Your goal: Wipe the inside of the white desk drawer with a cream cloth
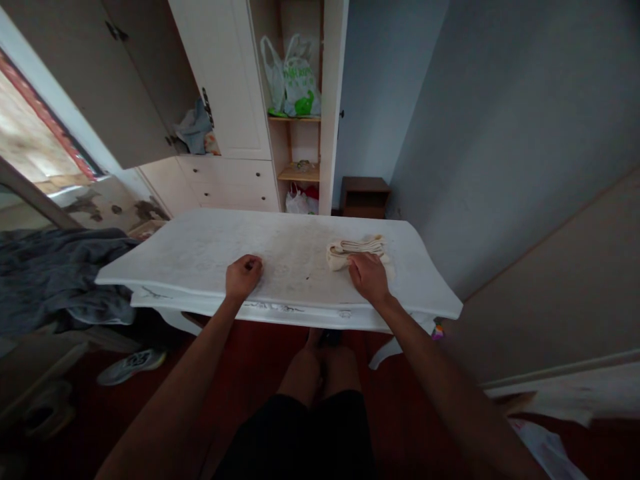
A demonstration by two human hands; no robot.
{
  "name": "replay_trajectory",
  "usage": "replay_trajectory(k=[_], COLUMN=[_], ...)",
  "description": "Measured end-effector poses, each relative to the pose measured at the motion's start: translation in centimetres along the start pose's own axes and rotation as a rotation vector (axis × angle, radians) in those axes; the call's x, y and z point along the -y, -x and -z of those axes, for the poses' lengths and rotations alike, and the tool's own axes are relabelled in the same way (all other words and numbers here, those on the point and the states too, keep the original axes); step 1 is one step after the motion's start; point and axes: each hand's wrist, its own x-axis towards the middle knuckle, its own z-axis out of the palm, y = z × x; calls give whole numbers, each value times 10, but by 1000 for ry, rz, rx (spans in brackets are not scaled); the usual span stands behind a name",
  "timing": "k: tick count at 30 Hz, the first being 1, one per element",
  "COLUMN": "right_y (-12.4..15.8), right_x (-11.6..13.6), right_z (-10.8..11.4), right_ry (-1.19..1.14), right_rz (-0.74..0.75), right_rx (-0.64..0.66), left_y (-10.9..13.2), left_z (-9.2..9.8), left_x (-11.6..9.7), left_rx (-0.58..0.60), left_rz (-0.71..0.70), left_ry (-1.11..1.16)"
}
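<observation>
A white table [200, 253] stands in front of me. On its right part lies a folded cream cloth [350, 250]. My right hand [369, 277] rests on the near edge of that cloth, palm down with the fingers bent onto the fabric. My left hand [243, 275] sits on the bare tabletop near the front edge, its fingers curled into a loose fist with nothing visible in it.
A white wardrobe [235, 100] with open shelves and plastic bags [293, 80] stands behind the table. A small brown stand [365, 195] sits by the wall. A grey blanket [55, 273] lies at left, a shoe [131, 365] on the red floor.
</observation>
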Motion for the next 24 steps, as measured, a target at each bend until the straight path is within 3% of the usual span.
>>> replay_trajectory(k=[24], right_y=[5], right_x=[-6], right_z=[7], right_ry=[210], right_rz=[-74], right_rx=[-68], left_y=[7], left_z=[0], left_x=[-2], left_rx=[18], left_rz=[-115], left_ry=[83])
